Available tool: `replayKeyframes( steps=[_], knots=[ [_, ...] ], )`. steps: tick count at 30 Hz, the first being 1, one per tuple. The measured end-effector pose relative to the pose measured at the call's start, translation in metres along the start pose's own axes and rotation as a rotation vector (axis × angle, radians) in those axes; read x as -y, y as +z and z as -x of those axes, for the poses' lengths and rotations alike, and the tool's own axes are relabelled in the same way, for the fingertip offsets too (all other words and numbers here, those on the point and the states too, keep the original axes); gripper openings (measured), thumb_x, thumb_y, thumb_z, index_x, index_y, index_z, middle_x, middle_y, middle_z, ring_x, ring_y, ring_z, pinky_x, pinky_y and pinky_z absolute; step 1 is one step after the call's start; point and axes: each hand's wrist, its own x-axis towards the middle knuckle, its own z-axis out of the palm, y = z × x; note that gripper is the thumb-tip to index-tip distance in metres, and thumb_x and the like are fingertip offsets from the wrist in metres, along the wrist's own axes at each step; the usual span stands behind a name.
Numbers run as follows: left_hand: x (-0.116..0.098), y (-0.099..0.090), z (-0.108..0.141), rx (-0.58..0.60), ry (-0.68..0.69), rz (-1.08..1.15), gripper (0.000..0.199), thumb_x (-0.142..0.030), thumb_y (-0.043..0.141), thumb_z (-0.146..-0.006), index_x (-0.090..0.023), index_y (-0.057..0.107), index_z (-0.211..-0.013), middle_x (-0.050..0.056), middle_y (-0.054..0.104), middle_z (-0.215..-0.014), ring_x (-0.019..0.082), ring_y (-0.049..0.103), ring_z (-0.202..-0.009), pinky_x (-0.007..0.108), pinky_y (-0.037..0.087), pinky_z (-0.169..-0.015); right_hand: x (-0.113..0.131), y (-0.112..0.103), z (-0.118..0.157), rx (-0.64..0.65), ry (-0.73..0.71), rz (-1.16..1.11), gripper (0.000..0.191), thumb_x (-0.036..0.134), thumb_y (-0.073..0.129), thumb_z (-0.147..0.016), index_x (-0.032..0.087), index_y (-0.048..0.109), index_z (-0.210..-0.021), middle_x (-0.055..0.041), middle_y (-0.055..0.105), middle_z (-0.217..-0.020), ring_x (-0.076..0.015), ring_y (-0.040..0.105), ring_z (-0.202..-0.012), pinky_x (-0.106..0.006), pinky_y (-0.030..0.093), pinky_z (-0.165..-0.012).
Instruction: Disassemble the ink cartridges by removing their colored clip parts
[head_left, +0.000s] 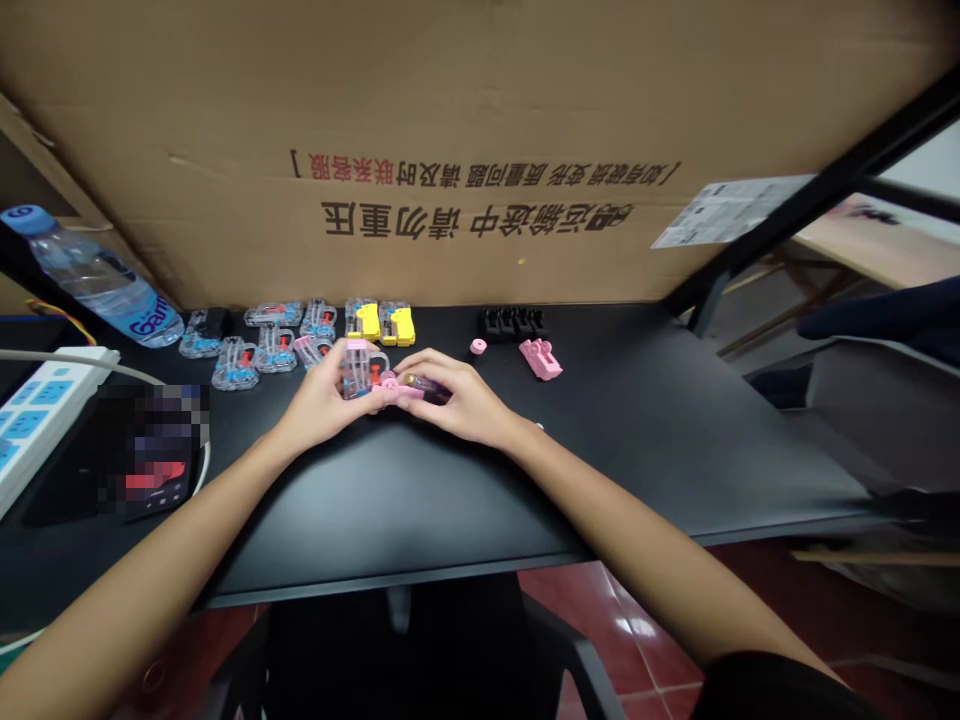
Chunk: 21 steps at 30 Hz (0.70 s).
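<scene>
My left hand [327,398] is closed around a clear plastic toy piece [365,370] with a pink top and red and blue parts inside. Between both hands sits a pink plastic part [390,388], touching the clear piece. My right hand [469,400] is closed on a short dark cylinder [429,386] with a gold-coloured end, its kind unclear. The fingers of both hands meet near the pink part and hide some of it. Behind my left hand lie several similar clear pieces [236,364], and two have yellow parts [403,326].
Right of my hands are a pink housing [541,359], a small pink cylinder [478,347] and a black slotted part [513,323]. A water bottle [112,285], a white power strip [45,410] and a partly blurred phone [159,480] lie left. A cardboard sheet [480,100] stands behind the black table [660,440].
</scene>
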Motion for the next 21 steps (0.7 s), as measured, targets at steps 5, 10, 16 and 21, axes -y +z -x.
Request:
replayKeyframes(
  steps=[5,10,16,21],
  knots=[
    [-0.001,-0.001,-0.001,0.102,0.020,-0.022,0.052,-0.053,0.077,-0.096,-0.018,0.063,-0.131,0.010,0.081,-0.112,0.022,0.081,-0.087,0.036,0.069,-0.082,-0.010,-0.006,-0.001,0.043,0.102,-0.031,0.020,0.039,0.071,-0.100,0.020,0.075,-0.106,-0.0117,0.076,-0.113,-0.0276,0.073,-0.105,-0.044,0.058,-0.099],
    [0.002,-0.007,-0.001,0.123,0.065,-0.112,0.047,-0.054,0.075,-0.097,-0.017,0.067,-0.126,0.008,0.084,-0.108,0.024,0.083,-0.088,0.038,0.070,-0.085,-0.013,-0.007,-0.003,0.082,0.125,-0.029,0.019,0.038,0.069,-0.100,0.021,0.075,-0.106,-0.0119,0.077,-0.113,-0.0294,0.073,-0.106,-0.045,0.057,-0.100],
    [0.006,-0.008,-0.002,0.134,0.049,-0.085,0.048,-0.052,0.075,-0.096,-0.016,0.066,-0.128,0.010,0.084,-0.115,0.027,0.083,-0.096,0.040,0.070,-0.089,-0.018,-0.008,-0.003,0.110,0.105,-0.044,0.022,0.040,0.067,-0.101,0.022,0.077,-0.109,-0.0111,0.079,-0.115,-0.0301,0.074,-0.110,-0.044,0.056,-0.102],
    [0.007,-0.009,-0.001,0.150,0.084,-0.130,0.042,-0.045,0.074,-0.098,-0.016,0.066,-0.127,0.011,0.083,-0.118,0.027,0.083,-0.097,0.039,0.069,-0.087,-0.013,-0.011,-0.003,0.137,0.180,-0.047,0.024,0.044,0.071,-0.098,0.022,0.077,-0.103,-0.0088,0.080,-0.108,-0.0283,0.074,-0.102,-0.043,0.057,-0.097]
  ],
)
